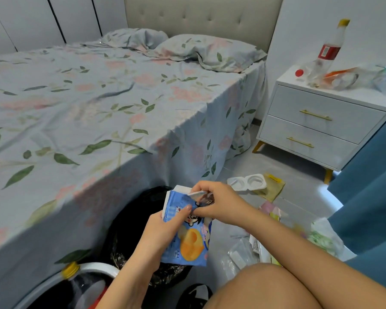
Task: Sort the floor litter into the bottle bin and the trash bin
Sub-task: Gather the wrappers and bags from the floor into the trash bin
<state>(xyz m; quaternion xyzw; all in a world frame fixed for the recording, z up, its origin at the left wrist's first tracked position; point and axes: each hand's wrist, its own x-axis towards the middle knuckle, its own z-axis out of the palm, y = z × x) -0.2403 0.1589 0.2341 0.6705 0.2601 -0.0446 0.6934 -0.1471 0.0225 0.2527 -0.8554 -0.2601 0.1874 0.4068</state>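
Both of my hands hold a blue snack bag [192, 244] with a cartoon face and yellow chips printed on it. My left hand [165, 228] grips its left side; my right hand [216, 201] pinches its top edge. The bag hangs over a bin lined with a black bag [129, 224] beside the bed. A white-rimmed bin [98, 267] at the bottom left holds a bottle with a yellow cap [70, 267]. More litter lies on the floor to the right: a white plastic tray [247, 181], a yellowish packet [271, 186], clear wrappers [239, 257] and a white-green bag [323, 239].
A bed [87, 108] with a floral sheet fills the left. A white nightstand [321, 121] at the back right carries a red-labelled bottle [328, 52], a red cap and clear plastic packaging. A teal curtain [370, 197] hangs at the right. My bare knee [265, 286] is at the bottom.
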